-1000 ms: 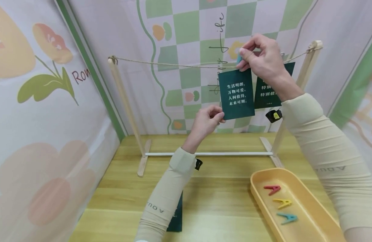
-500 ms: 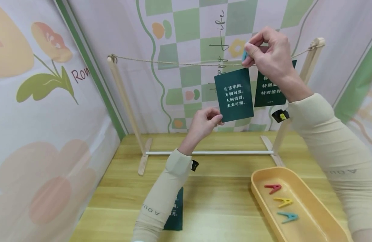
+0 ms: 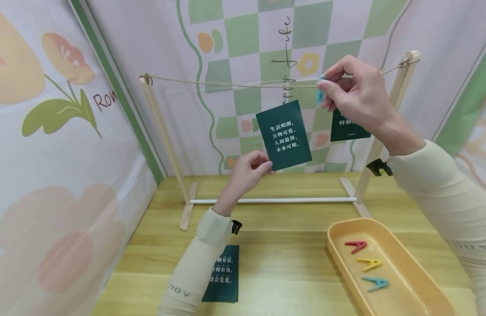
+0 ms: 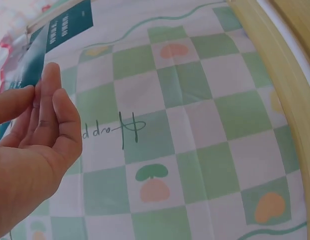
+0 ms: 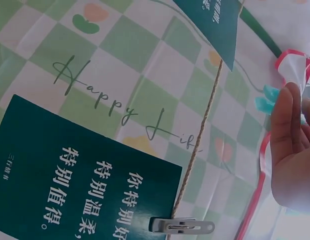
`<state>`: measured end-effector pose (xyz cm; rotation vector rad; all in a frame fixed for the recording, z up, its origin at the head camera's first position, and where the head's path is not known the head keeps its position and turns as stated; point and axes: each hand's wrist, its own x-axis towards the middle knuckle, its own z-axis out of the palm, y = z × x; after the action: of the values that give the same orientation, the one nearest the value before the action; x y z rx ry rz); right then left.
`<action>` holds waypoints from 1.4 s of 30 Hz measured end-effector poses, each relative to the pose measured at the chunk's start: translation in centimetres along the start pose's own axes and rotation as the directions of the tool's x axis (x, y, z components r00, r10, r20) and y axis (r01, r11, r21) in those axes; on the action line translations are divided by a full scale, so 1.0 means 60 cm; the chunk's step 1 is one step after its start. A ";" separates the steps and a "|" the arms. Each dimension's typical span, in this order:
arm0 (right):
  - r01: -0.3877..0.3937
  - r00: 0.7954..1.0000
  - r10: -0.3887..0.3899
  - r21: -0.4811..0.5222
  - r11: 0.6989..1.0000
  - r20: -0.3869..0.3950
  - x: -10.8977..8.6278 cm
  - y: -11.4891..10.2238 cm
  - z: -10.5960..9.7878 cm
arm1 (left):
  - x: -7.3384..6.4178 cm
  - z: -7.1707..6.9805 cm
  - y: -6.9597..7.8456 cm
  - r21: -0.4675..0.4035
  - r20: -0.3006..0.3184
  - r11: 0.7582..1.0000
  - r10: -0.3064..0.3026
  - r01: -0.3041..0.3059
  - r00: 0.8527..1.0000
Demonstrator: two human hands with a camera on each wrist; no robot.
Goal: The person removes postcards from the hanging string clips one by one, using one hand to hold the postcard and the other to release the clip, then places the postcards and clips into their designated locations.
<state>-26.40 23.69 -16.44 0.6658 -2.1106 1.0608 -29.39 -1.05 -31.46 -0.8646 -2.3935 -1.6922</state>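
A: Green card [image 3: 284, 136], where is it held?

B: Mid-air, tilted, below the cord [image 3: 231, 85] in the head view; no clip is seen on it. Its lower left corner is pinched by the left grip [image 3: 247, 173], between thumb and fingers.

A: Right grip [image 3: 361, 96]?

B: A blue clip [image 3: 320, 93] is pinched there, to the right of the card. The cord is overlapped by it in the head view, but it is shown off the cord in the right wrist view. Whether its mouth is parted cannot be told.

A: Card handling?

B: Judged light, thin, fairly stiff: no sag is shown from a one-corner pinch. Smooth face, maybe a bit slippery, easily swivelled. Corners are probably creased if squeezed hard.

A: Best hold?

B: Lower corner or bottom edge, lightly, text uncovered. The hanging card [image 5: 95, 175] is held at its top edge by a grey clip [image 5: 182, 226].

A: Blue clip handling?

B: Likely light, hard, springy; best squeezed at the leg ends.

A: Spares?

B: A red clip [image 3: 355, 246], yellow clip [image 3: 369, 264] and spare blue clip [image 3: 375, 284] are seen in the tray [image 3: 409, 281], near right. Another dark green card, the loose card [image 3: 227, 281], is laid near left on the surface [image 3: 286, 272].
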 end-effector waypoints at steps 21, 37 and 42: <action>0.149 0.982 -0.111 -0.271 0.951 0.150 -0.088 0.009 -0.012 | -0.065 -0.054 -0.027 -0.057 0.084 0.994 -0.093 0.098 0.992; 0.289 0.927 -0.195 -0.280 0.916 0.321 -0.175 0.046 -0.023 | -0.125 -0.094 -0.054 0.089 0.130 0.981 -0.183 0.173 0.974; 0.325 0.898 -0.218 -0.243 0.914 0.382 -0.203 0.052 -0.022 | -0.143 -0.091 -0.066 0.146 0.186 0.974 -0.198 0.172 0.963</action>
<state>-20.27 28.14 -26.55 1.0214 -2.3205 0.4721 -25.51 -10.20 -35.94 -0.8509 -2.7618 -1.5530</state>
